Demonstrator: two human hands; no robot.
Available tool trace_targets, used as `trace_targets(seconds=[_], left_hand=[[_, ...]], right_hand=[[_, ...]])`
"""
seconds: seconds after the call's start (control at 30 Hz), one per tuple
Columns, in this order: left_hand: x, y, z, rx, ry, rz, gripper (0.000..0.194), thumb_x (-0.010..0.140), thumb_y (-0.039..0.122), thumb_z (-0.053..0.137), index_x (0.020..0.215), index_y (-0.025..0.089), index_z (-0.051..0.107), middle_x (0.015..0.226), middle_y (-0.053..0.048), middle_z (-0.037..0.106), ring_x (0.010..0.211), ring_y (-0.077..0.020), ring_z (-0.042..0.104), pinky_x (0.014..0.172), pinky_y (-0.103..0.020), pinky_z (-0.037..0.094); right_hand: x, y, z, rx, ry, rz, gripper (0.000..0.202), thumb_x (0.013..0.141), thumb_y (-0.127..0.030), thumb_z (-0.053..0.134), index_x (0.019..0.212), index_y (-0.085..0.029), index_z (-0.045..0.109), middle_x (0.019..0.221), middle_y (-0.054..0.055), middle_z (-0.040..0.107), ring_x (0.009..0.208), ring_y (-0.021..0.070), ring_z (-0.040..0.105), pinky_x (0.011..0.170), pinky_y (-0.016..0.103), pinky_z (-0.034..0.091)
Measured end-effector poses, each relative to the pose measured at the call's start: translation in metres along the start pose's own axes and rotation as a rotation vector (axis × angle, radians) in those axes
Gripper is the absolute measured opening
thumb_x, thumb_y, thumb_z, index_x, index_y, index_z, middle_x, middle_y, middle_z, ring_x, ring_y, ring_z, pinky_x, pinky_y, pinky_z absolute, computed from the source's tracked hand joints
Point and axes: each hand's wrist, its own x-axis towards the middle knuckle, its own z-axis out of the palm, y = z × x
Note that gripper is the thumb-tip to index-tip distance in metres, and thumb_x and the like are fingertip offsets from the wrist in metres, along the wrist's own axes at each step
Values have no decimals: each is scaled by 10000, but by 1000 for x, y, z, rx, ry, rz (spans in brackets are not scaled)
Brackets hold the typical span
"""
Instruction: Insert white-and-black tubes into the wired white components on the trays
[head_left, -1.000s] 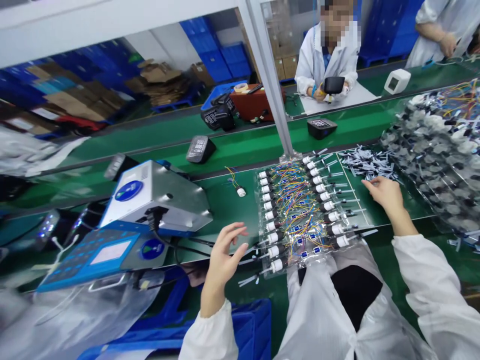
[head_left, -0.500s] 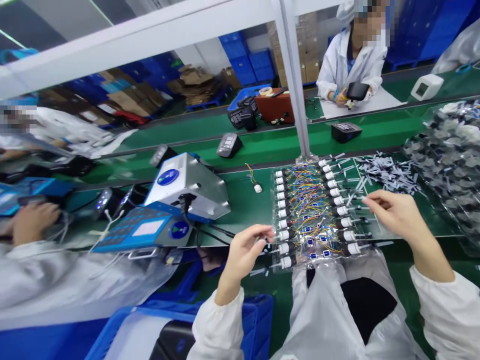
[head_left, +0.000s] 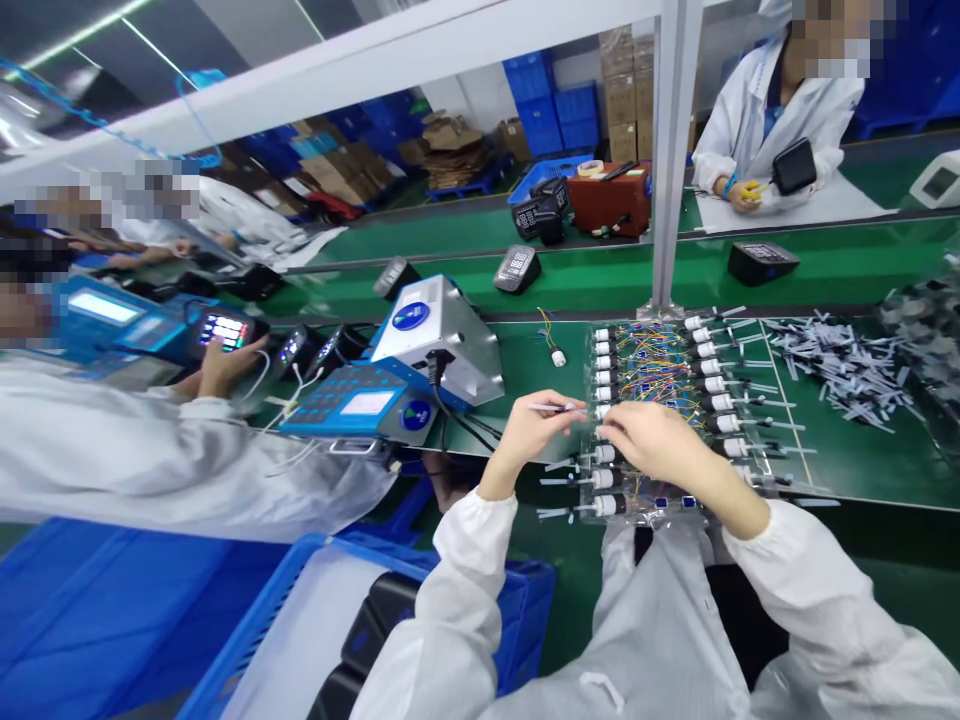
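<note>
Two columns of small motor-like parts (head_left: 725, 402) with white ends, black bodies and coloured wires lie on a clear plastic sheet (head_left: 637, 512). Thin pale strips stick out from their outer ends. At the left column, my left hand (head_left: 534, 432) pinches a thin pale strip (head_left: 553, 407), its fingertips close to a white end. My right hand (head_left: 660, 440) reaches across the sheet from the right. Its thumb and fingers are pinched together beside that same column; whatever they grip is hidden. The hand and forearm cover several of the parts.
A pile of loose pale strips (head_left: 840, 365) lies to the right, near bagged grey parts (head_left: 922, 320). A single wired part (head_left: 557, 356) lies left of the sheet. A metal-and-blue tester (head_left: 442, 340) stands farther left. A metal post (head_left: 665, 170) rises behind. Co-workers sit left and opposite.
My right hand has crossed from the right column to the left one. My left hand has moved up along the left column, a strip now showing in it. The view has swung left.
</note>
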Motion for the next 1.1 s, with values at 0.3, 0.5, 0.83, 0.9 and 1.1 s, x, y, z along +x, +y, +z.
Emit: trace_targets(seconds=[0.3,0.5,0.83,0.9,1.1], left_hand=[[-7,-71,4,84,141,-5,212,768,326,860,806,156,740,980,-114,808,942,-229,770,879,-329,595],[-11,-72,6,148,188,24,187,801,344,828,864,174,782,907,-82,807,845,-202,756,805,-294,585],[-10,-80,29,-160,276,-30,352,737,346,871,998,121,800,910,-139,810,841,-241,777,856,-374,623],[-10,-82,29,-170,274,-37,352,741,347,874,998,119,799,916,-143,810,850,-244,780,860,-376,626],[-9,-84,28,-159,280,-47,305,736,350,877,940,136,805,900,-128,811,844,-237,778,838,-355,623]], right_hand=[[9,31,77,-265,-75,-139,251,961,-74,548,1147,-165,690,1121,124,620,1052,262,533,920,372,493],[7,35,78,-120,49,-134,169,1016,-147,516,1133,-168,636,1048,104,662,1039,268,569,936,419,507],[9,43,89,487,219,-12,291,1020,-328,609,1270,-207,695,1224,111,731,1127,232,697,1023,402,545],[9,43,90,507,215,7,301,1012,-338,624,1272,-210,706,1241,107,740,1140,232,708,1031,396,548],[7,42,90,520,185,88,287,984,-360,665,1222,-210,718,1186,94,772,1063,238,748,955,372,578]])
